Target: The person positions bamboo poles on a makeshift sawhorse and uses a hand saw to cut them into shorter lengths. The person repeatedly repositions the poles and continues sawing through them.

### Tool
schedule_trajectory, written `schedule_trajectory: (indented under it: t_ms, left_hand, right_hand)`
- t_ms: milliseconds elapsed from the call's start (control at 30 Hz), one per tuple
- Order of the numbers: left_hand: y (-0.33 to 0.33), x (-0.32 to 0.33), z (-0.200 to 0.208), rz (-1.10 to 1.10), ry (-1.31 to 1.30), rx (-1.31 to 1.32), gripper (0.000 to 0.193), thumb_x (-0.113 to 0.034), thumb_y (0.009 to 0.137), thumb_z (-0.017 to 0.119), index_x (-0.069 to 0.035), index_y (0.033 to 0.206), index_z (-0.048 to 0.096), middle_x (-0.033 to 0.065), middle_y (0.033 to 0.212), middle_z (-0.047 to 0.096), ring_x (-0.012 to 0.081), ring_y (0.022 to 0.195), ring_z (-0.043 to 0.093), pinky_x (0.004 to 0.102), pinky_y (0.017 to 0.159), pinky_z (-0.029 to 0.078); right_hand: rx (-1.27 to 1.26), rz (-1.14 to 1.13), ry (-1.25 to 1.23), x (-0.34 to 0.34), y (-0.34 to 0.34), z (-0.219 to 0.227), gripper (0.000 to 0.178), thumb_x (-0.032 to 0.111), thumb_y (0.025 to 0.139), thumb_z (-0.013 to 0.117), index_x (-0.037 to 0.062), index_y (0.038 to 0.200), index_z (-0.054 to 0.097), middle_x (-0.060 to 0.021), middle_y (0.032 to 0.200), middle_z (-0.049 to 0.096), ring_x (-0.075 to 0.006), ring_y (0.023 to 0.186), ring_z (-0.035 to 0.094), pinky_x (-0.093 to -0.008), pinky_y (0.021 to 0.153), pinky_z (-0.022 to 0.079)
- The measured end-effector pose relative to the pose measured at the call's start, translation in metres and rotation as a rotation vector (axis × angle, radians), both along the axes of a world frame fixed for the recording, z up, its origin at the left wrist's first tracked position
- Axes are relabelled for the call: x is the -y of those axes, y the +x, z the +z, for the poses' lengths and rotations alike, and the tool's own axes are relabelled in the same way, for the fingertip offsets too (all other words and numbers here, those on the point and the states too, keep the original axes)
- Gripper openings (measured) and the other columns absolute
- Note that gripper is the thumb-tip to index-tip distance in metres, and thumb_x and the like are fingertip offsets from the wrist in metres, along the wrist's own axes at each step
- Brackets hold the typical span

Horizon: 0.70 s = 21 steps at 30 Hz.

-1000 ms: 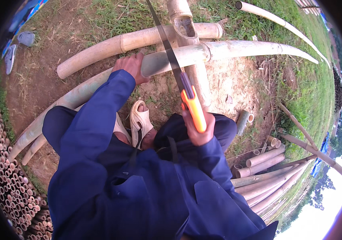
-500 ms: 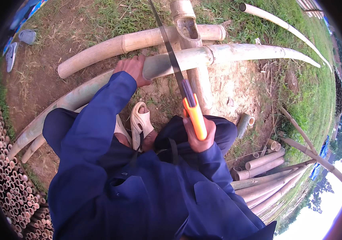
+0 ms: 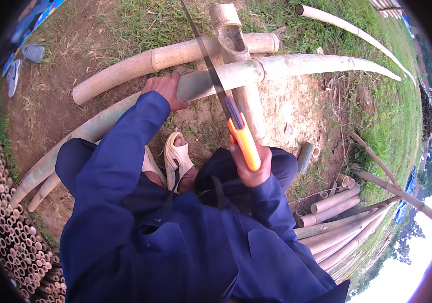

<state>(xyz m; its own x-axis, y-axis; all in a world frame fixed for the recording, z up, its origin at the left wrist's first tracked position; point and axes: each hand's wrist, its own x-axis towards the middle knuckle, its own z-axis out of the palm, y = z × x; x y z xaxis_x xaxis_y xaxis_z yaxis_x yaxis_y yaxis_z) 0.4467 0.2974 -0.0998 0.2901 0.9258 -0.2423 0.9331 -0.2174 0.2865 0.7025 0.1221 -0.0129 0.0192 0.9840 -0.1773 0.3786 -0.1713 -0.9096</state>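
A long pale bamboo pole (image 3: 296,66) runs across in front of me, greenish toward its left part. My left hand (image 3: 166,91) is closed around it, thumb side toward the saw. In my right hand (image 3: 252,166) is the orange and dark handle of a hand saw (image 3: 209,63), fingers wrapped round it. Its long dark blade lies across the pole a little right of my left hand, pointing away to the upper left. Whether the teeth have entered the bamboo cannot be seen. Beneath the pole, an upright-lying thick bamboo support (image 3: 248,108) with a notched far end crosses it.
Another thick bamboo piece (image 3: 125,68) lies beyond the pole. A thin pole (image 3: 352,30) rests on grass at the far right. Cut bamboo lengths (image 3: 334,199) are piled at the near right, and a big stack of tubes (image 3: 11,227) stands at left. Grey shoes (image 3: 14,76) show upper left.
The saw has shifted slightly up and left in the picture, its blade still across the pole. My left hand keeps its hold; the whole view has shifted a little.
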Motion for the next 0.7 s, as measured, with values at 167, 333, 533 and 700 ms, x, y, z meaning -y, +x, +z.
schedule_trajectory:
  t_ms: [167, 333, 533, 700]
  left_hand:
    - [-0.013, -0.006, 0.004, 0.003, -0.006, -0.033, 0.068, -0.043, 0.063, 0.087, -0.006, 0.115, 0.063, 0.0213, 0.103, 0.075, 0.0404, 0.096, 0.073, 0.0525, 0.089, 0.057]
    - [-0.009, 0.009, 0.006, 0.021, -0.035, -0.043, 0.069, -0.044, 0.064, 0.087, -0.006, 0.116, 0.063, 0.0213, 0.104, 0.075, 0.0415, 0.096, 0.073, 0.0520, 0.090, 0.057]
    - [-0.004, -0.003, 0.000, -0.010, -0.023, -0.031, 0.073, -0.044, 0.063, 0.087, -0.006, 0.119, 0.062, 0.0218, 0.107, 0.075, 0.0426, 0.097, 0.073, 0.0517, 0.092, 0.056]
    - [-0.015, 0.007, -0.002, 0.011, -0.042, -0.057, 0.075, -0.045, 0.064, 0.088, -0.004, 0.121, 0.061, 0.0225, 0.108, 0.075, 0.0424, 0.100, 0.072, 0.0511, 0.095, 0.055]
  right_hand:
    - [-0.021, -0.010, 0.034, 0.043, -0.006, 0.007, 0.009, 0.006, 0.092, 0.073, -0.0022, 0.092, 0.070, -0.0117, 0.067, 0.065, -0.0190, 0.055, 0.062, -0.0349, 0.056, 0.049]
    - [0.310, 0.044, 0.030, 0.129, 0.018, 0.070, 0.023, 0.004, 0.089, 0.074, -0.0021, 0.111, 0.076, -0.0143, 0.082, 0.075, -0.0270, 0.070, 0.077, -0.0324, 0.064, 0.058]
    - [-0.075, -0.037, 0.007, -0.009, -0.008, -0.007, 0.016, 0.008, 0.096, 0.073, -0.0039, 0.088, 0.065, -0.0084, 0.064, 0.057, -0.0154, 0.055, 0.046, -0.0354, 0.054, 0.044]
    - [-0.030, -0.043, -0.054, 0.074, 0.000, 0.027, 0.013, 0.006, 0.094, 0.072, -0.0031, 0.104, 0.071, -0.0111, 0.073, 0.069, -0.0193, 0.064, 0.067, -0.0332, 0.062, 0.052]
